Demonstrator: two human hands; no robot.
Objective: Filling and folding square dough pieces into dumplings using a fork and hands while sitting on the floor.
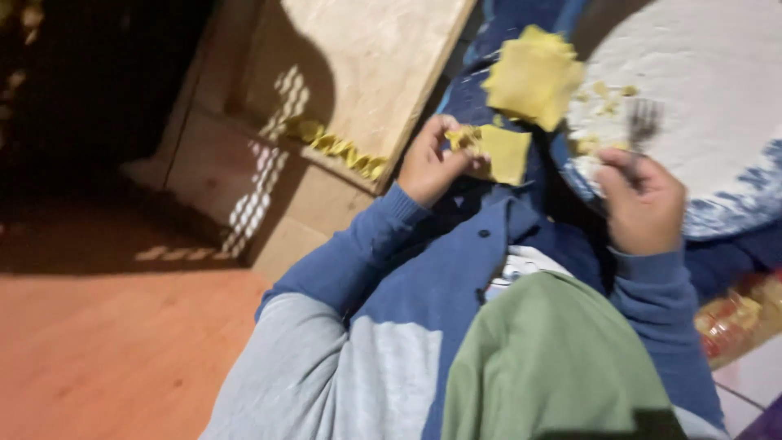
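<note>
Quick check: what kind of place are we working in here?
Likely a home kitchen or food-prep corner: yellow dough squares, a floured round tray, and a fork in the right hand.

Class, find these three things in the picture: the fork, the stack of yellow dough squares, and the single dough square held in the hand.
fork (643, 124), head view, on its tines.
stack of yellow dough squares (533, 77), head view, middle of the top square.
single dough square (505, 153), head view, its flat centre, beside the left hand (429, 163).
</note>
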